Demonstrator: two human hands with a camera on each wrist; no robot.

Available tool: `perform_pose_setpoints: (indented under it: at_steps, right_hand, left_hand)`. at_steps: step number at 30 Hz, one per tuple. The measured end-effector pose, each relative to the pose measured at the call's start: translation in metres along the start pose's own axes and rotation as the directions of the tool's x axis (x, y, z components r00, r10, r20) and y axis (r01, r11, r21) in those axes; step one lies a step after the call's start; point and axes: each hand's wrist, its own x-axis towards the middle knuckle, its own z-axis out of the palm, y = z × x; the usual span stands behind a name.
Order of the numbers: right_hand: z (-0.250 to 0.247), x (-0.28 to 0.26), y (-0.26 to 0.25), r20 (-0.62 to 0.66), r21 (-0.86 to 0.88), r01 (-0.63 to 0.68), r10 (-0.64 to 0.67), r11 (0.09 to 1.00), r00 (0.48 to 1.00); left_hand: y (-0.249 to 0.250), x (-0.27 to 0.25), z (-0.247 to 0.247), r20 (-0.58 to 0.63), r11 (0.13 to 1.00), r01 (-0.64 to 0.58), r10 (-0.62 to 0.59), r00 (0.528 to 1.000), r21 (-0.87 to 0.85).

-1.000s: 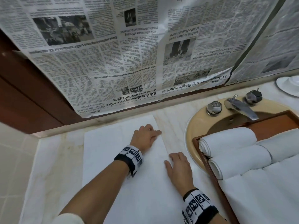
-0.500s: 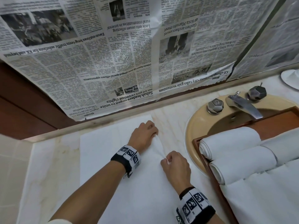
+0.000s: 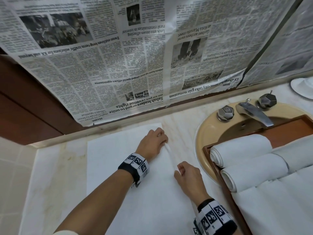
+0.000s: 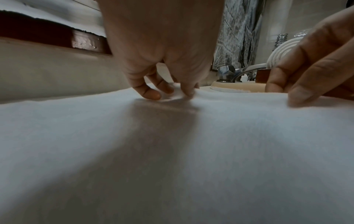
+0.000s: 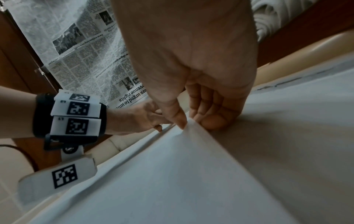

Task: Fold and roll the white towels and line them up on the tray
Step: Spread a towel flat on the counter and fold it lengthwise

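A white towel (image 3: 122, 167) lies flat on the marble counter. My left hand (image 3: 156, 141) pinches its right edge near the far corner, and my right hand (image 3: 185, 173) pinches the same edge nearer me. The edge is lifted into a small ridge (image 3: 170, 153) between them. The right wrist view shows thumb and fingers of the right hand (image 5: 188, 121) closed on the raised towel (image 5: 172, 174) fold. In the left wrist view the left hand (image 4: 172, 94) has its fingertips curled on the towel (image 4: 172, 151). Two rolled white towels (image 3: 242, 148) (image 3: 254, 172) lie on the wooden tray (image 3: 221, 185) over the sink.
More white towel cloth (image 3: 277, 207) lies spread on the near part of the tray. A beige basin (image 3: 203, 133) with a metal tap (image 3: 254, 114) and two knobs sits at right. Newspaper (image 3: 135, 56) covers the wall behind. A white dish (image 3: 303, 89) stands far right.
Both hands went from resting flat on the towel to curling and pinching its right edge. The edge has risen off the counter into a ridge and shifted slightly left.
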Motion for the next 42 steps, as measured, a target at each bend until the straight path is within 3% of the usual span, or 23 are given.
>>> perform_pose_setpoints:
  at_steps: [6, 14, 19, 23, 30, 38, 42]
  right_hand:
    - [0.004, -0.012, 0.001, -0.04, 0.082, 0.002, 0.001, 0.997, 0.999]
    - [0.004, -0.014, -0.005, -0.045, 0.103, -0.019, 0.024, 0.994, 0.999]
    - [0.004, -0.013, -0.002, -0.056, 0.11, -0.048, 0.054, 0.993, 0.997]
    - [0.007, -0.013, -0.002, -0.047, 0.093, -0.057, 0.061, 0.994, 0.997]
    - [0.006, -0.026, -0.012, -0.063, 0.093, 0.013, -0.007, 0.996, 0.998]
    - [0.019, -0.061, -0.063, -0.035, 0.054, 0.165, -0.164, 0.985, 0.986]
    - [0.039, -0.081, -0.106, 0.021, 0.011, 0.272, -0.272, 0.962, 0.962]
  left_hand:
    - [0.009, -0.006, -0.008, 0.122, 0.998, 0.055, -0.051, 0.991, -0.03]
    - [0.007, -0.008, -0.009, 0.121, 0.998, 0.002, 0.007, 0.993, -0.067]
    - [0.01, -0.002, -0.008, 0.078, 0.99, 0.138, -0.137, 0.988, -0.011]
    - [0.015, 0.001, 0.002, 0.08, 0.962, 0.261, -0.255, 0.964, -0.081]
    - [0.012, -0.012, -0.004, 0.005, 0.915, 0.341, -0.348, 0.937, -0.215]
    - [-0.013, -0.078, -0.059, -0.199, 0.908, 0.237, -0.318, 0.927, -0.347]
    - [-0.037, -0.127, -0.096, -0.296, 0.887, 0.252, -0.378, 0.877, -0.387]
